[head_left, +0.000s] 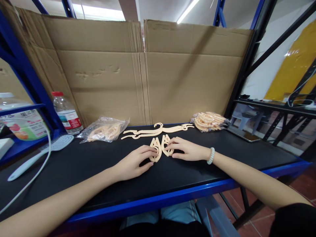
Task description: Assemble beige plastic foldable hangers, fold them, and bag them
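Observation:
Two small peach plastic clip pieces lie side by side on the black shelf top. My left hand pinches the left piece between thumb and fingers. My right hand, a white bead bracelet on its wrist, rests its fingers on the right piece. Just behind them a long peach hanger part lies flat across the shelf.
A clear bag of peach parts lies at the left, another full bag at the right. A water bottle, a white brush with a cord and a cardboard wall stand behind. The blue front edge is close.

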A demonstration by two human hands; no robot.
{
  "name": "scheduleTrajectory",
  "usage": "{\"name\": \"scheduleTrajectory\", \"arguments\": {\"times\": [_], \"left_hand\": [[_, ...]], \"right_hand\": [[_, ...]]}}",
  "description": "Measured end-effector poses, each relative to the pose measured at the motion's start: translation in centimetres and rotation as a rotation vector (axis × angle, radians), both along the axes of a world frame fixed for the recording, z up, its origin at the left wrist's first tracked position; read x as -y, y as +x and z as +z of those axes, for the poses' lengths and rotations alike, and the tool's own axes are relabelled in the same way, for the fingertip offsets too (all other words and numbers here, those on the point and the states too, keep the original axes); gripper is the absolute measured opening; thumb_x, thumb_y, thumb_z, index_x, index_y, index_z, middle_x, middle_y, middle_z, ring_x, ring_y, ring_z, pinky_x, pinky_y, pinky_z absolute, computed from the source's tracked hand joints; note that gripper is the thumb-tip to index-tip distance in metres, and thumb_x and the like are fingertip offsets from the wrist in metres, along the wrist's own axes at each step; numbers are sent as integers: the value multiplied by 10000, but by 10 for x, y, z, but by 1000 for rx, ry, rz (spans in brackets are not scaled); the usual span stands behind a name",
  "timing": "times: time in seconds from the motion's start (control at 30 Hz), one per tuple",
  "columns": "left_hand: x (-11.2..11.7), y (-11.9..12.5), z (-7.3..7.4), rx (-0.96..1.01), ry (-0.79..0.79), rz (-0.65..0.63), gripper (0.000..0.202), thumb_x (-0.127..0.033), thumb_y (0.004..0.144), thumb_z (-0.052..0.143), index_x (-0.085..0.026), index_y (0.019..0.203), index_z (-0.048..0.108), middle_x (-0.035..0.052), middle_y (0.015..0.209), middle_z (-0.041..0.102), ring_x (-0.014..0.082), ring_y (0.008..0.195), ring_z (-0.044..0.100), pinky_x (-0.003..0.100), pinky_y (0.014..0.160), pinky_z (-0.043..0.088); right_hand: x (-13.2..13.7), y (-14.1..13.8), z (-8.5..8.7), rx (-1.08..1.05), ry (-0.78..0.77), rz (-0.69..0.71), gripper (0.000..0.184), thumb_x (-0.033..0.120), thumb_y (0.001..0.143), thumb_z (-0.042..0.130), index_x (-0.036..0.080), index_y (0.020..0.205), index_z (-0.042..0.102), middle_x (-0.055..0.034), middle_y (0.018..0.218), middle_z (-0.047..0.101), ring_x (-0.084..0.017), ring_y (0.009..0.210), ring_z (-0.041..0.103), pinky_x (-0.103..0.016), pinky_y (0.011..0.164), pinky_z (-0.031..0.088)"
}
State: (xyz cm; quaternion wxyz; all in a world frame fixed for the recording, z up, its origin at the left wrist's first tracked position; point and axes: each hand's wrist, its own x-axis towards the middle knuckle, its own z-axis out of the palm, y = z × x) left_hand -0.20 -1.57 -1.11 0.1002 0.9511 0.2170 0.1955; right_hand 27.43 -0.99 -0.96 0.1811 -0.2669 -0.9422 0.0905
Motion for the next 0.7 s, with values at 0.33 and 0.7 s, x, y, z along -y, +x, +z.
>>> {"name": "scheduleTrajectory", "arguments": {"times": [0.33,0.7], "left_hand": [[-14,-5,2,84,28,114,289,-280,913,454,-224,1176,561,68,1166,608,210,1105,540,366,973,430],[-65,-38,-12,-18,68,451,571,-499,881,405,-112,1295,473,169,1369,482,310,1275,424,465,1072,304]], "right_hand": [[-44,27,-14,-181,179,-237,245,235,904,473,173,1104,600,-101,1088,620,-219,1028,557,-425,929,447],[-99,75,-39,-33,187,-484,387,181,863,464,111,1235,545,-173,1274,553,-274,1208,498,-487,1048,362]]}}
